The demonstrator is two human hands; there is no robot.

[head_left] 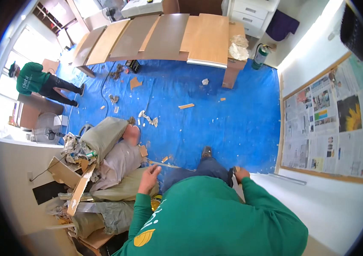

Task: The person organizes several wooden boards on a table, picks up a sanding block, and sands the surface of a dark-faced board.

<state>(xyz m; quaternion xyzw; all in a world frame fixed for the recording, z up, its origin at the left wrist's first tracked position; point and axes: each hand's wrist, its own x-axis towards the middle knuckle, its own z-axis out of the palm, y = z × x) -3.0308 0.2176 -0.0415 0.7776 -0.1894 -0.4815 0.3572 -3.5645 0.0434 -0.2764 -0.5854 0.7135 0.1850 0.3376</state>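
My left hand [149, 180] is raised beside the left side of my body, fingers loosely bent and apart, with nothing seen in it. Near it lie full cloth sacks [127, 163] and a yellow container [156, 203], partly hidden by my green sleeve. My right hand [242, 174] is by my right hip, its fingers bent next to a small tan and dark object [235, 170]; whether it grips this object is unclear. One shoe [206, 151] shows on the blue floor sheet [181, 134].
Wood panels [208, 38] lie across a long table. A fire extinguisher [260, 57] stands near the right wall, which holds a newspaper-covered board [332, 121]. A co-worker [37, 78] stands at far left, near a fan [48, 132]. Scraps [186, 106] litter the sheet; broken boards [80, 192] lean on the sacks.
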